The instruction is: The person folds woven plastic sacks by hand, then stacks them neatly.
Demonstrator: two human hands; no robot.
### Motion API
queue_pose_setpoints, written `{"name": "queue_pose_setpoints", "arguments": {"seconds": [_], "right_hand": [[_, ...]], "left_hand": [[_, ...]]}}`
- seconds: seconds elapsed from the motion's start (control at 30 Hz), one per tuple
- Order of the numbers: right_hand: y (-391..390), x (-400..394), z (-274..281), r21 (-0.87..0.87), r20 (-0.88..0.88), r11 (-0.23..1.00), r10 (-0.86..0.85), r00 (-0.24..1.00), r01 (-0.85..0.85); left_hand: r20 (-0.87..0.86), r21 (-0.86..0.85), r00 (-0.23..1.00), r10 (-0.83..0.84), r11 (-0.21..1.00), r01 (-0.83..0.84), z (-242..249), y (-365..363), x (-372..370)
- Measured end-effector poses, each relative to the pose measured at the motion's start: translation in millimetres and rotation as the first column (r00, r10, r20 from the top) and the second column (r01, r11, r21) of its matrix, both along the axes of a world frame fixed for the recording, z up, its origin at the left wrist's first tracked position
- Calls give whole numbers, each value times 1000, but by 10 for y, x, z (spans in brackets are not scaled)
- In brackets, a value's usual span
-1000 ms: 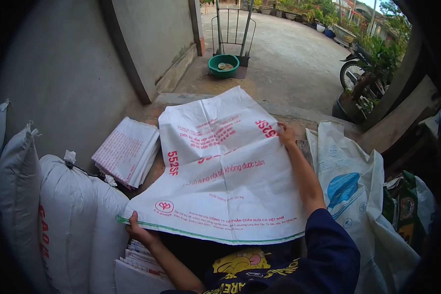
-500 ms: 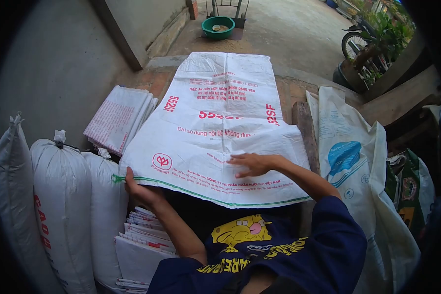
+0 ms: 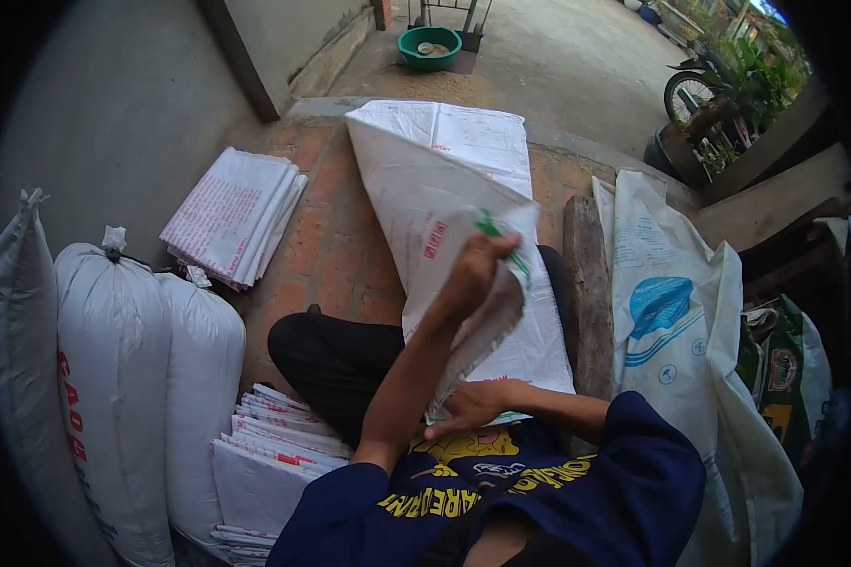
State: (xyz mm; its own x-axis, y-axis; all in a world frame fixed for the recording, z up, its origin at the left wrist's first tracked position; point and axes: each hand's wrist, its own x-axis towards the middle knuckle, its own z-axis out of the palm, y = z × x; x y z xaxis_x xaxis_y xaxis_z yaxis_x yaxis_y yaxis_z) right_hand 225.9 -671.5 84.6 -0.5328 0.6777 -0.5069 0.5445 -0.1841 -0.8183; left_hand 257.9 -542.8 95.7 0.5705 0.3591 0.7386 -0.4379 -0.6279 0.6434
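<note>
A white woven feed sack (image 3: 482, 331) with red print lies lengthwise before me, its left part folded over toward the right. My left hand (image 3: 482, 263) is closed on the sack's corner, where green stitching shows, and holds it raised above the middle. Low on the sack, by its near edge, my right hand (image 3: 468, 406) rests with fingers stretched out against the fabric. The sack's lower left part is partly hidden behind my left forearm.
Folded white sacks lie in a stack (image 3: 232, 217) at the left and another pile (image 3: 279, 454) by my leg. Full tied sacks (image 3: 113, 378) stand along the wall. A wooden beam (image 3: 591, 293) and a large sack (image 3: 662, 283) lie to the right. A green basin (image 3: 430, 61) stands ahead.
My left hand has carried the sack's left corner up and across to the right, folding that side over. My right hand has moved down to the near edge.
</note>
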Motion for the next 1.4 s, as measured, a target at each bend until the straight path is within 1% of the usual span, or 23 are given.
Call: {"name": "queue_pose_setpoints", "arguments": {"seconds": [0.03,0.07,0.13,0.17,0.3,0.4,0.47,0.53,0.57,0.63,0.7,0.8,0.87,0.93,1.0,1.07,1.13,1.17,1.2,1.23,1.27,1.33,1.4], "right_hand": [[136,-48,422,-340,212,930,223,952,-142],[154,-81,522,-324,214,931,247,945,-169],[-12,-174,418,5,170,984,173,970,-177],[-64,-196,345,112,164,978,156,974,-176],[-235,-265,183,370,220,908,121,968,-198],[-296,-266,140,503,277,836,83,957,-218],[-348,-253,132,569,316,787,57,947,-237],[-388,-218,114,619,362,743,17,932,-254],[-424,-208,115,646,380,717,-6,925,-261],[-477,-174,103,689,413,672,-57,909,-271],[-495,-164,69,731,433,624,-112,894,-276],[-510,-180,-10,780,463,553,-198,864,-292],[-544,-199,-67,799,477,522,-250,842,-298],[-624,-246,-113,813,470,506,-277,838,-289],[-677,-256,-111,792,452,545,-223,864,-275],[-682,-260,135,689,342,682,-6,940,-247],[-667,-167,435,728,216,661,35,976,-185],[-656,-104,583,761,91,637,83,992,-123],[-654,-34,728,759,89,639,88,992,-125],[-675,46,863,764,-125,638,-4,992,99],[-704,140,963,718,-337,617,-97,937,322],[-764,488,1081,689,-346,509,-394,852,515],[-790,935,1156,766,85,470,-750,656,438]], "left_hand": [[-183,-272,939,-292,933,237,30,-227,28],[-263,-553,767,-585,743,377,54,-444,38],[-270,-718,412,-870,467,516,-274,-778,78],[-272,-748,251,-929,368,551,-398,-940,50],[-491,-732,-13,-871,405,547,-96,-1075,-366],[-398,-752,-90,-913,268,602,-195,-1042,-447],[-341,-726,-30,-939,243,644,-54,-968,-607],[-446,-446,256,-858,460,768,155,-837,-804],[-444,-450,247,-861,453,770,168,-770,-877],[-662,-213,430,-614,704,677,170,-662,-1033],[-715,-60,591,-374,875,481,-66,-557,-1115],[-848,137,529,20,973,183,-450,-363,-1208],[-936,-4,345,-66,984,178,-746,-157,-1265],[-951,1,302,-64,978,210,-1027,-18,-1338],[-809,-163,521,-271,956,244,-1298,128,-1427],[-655,-578,524,-545,807,118,-1047,240,-1505],[-693,-191,663,-285,958,212,-988,358,-1658],[-692,-196,662,-287,958,210,-950,345,-1732],[-772,6,626,-109,984,178,-805,308,-1819],[-812,210,579,81,965,159,-672,268,-1893],[-817,205,572,80,966,157,-571,201,-1934],[-797,282,580,170,954,107,-447,12,-1942],[-806,294,570,157,943,156,-475,-118,-1920]]}}
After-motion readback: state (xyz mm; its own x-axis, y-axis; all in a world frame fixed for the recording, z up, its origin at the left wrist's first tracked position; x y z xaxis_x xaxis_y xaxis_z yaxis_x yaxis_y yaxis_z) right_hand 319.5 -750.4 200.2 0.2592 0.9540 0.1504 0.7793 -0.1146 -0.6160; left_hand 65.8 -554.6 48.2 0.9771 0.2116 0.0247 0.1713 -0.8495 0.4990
